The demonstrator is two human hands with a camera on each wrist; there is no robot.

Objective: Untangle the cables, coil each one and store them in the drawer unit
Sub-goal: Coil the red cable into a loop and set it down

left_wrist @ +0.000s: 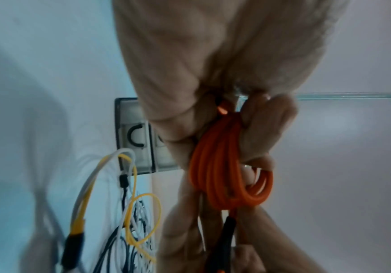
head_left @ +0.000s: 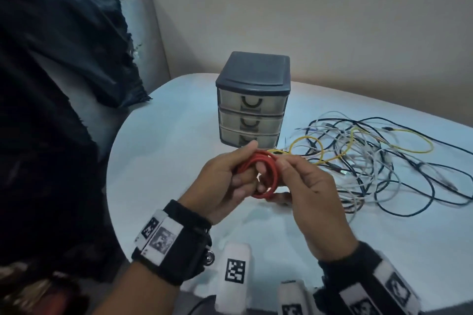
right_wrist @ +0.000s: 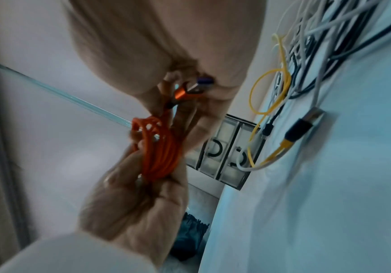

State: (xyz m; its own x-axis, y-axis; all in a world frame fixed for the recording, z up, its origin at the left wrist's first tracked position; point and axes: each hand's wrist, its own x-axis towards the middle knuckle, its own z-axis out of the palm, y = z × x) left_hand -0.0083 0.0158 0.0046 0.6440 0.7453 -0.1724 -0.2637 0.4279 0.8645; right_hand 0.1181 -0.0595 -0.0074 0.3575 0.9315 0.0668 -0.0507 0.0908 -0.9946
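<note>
Orange cable (head_left: pixel 266 174), wound into a small coil, held above the white table (head_left: pixel 163 161) in front of the drawer unit (head_left: pixel 252 100); left hand (head_left: pixel 225 184) grips the loops, fingers curled through them. Right hand (head_left: pixel 314 186) pinches the cable's plug end (right_wrist: pixel 190 90) at the coil's edge. Tangle of cables (head_left: pixel 378 156), white, dark and yellow, lies on the table to the right, drawers all closed.

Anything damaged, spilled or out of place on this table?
Nothing stands out. The cable pile beside the drawer unit is tangled, as the task expects. Both hands hold the coiled orange cable. All drawers look closed.
</note>
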